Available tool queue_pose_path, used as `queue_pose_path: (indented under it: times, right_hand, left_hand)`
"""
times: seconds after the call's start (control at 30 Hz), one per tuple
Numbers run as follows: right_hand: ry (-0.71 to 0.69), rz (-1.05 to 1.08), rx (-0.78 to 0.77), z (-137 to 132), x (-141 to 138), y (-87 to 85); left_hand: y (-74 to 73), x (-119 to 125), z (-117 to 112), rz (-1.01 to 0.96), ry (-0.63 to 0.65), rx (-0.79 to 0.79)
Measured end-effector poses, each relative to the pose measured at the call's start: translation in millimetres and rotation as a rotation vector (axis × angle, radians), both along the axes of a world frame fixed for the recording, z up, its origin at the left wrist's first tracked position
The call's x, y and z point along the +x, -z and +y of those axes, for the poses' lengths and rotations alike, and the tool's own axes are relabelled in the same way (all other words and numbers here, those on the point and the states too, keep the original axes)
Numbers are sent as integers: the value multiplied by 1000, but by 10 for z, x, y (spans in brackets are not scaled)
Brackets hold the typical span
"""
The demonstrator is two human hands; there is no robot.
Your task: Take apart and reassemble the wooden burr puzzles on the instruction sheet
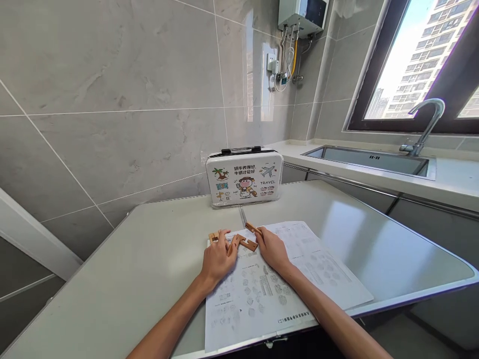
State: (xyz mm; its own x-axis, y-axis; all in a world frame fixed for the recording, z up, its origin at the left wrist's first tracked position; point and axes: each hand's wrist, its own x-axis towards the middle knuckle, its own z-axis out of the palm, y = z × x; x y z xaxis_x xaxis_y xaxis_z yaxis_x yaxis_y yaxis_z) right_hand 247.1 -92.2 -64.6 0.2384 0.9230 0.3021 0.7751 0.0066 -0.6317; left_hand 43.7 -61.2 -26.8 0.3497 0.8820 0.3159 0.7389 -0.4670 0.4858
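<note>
Right hand point(273, 249): fingers drawn in, thumb and fingertips pinched on a wooden piece point(253, 228), above the far part of the printed sheet point(258, 304); the held piece has its long axis running from far left to near right, free end pointing far left. Left hand point(219, 259): partly open, fingers bent and spread, palm downward, in contact with a notched wooden piece point(249, 244) between the two hands; whether it grips this piece or merely steadies it cannot be told. The notched piece has one arm extending toward the near right, its slot visible, and another running back to the left fingers; whether this is one part or two meeting cannot be determined. A small dark mark on it is illegible. A further wooden block point(213, 237) lies just beyond the left fingers, at the sheet's far left. The sheet bears diagrams and fine print, unreadable, with a larger heading along its near edge, inverted to the wearer and ending "(二)". Farther off, on the white table point(149, 279), stands a white case point(245, 178), handle uppermost, lettered "TRAVEL" at right and "奶牛养得好,牛奶才会好" at top centre. No maker's name is legible.
</note>
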Motion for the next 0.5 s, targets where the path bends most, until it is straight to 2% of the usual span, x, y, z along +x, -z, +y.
queue_pose_path:
  times: [0.23, 0.5]
  right_hand:
    - [-15, -56, 40, -6, -22, 53]
    - [-81, 14, 104, 23, -1, 106]
  left_hand:
    - [-51, 17, -49, 166, -29, -65]
    - [57, 22, -47, 147, -7, -37]
